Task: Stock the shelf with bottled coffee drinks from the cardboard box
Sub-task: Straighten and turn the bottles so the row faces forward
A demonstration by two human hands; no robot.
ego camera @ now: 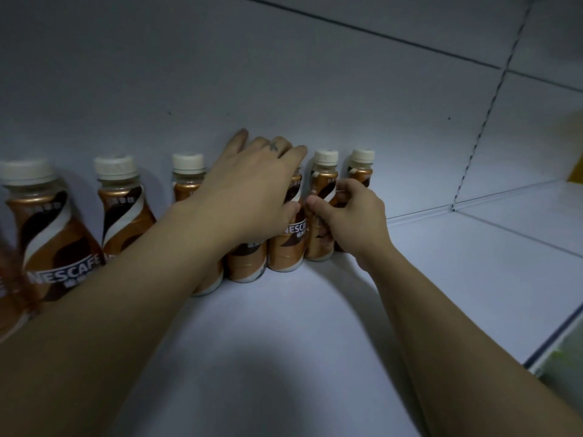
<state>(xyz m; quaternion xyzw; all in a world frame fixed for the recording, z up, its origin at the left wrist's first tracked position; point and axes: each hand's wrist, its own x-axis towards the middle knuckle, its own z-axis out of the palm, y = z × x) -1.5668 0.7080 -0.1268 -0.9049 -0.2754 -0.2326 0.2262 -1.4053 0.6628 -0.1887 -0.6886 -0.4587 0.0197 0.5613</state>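
Two bare forearms, no sleeves, small dark cross-shaped mark (273, 147) on left finger

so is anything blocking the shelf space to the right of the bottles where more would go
Nothing visible does. The white shelf is bare right of the last bottle. The right hand and left hand both rest on bottles in the row.

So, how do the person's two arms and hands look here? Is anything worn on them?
Both forearms are bare, with no sleeves in view, no gloves, and no watch or bracelet. The left hand has a small dark cross-like mark on one of its fingers, possibly a tattoo. The right hand shows no ring or marking.
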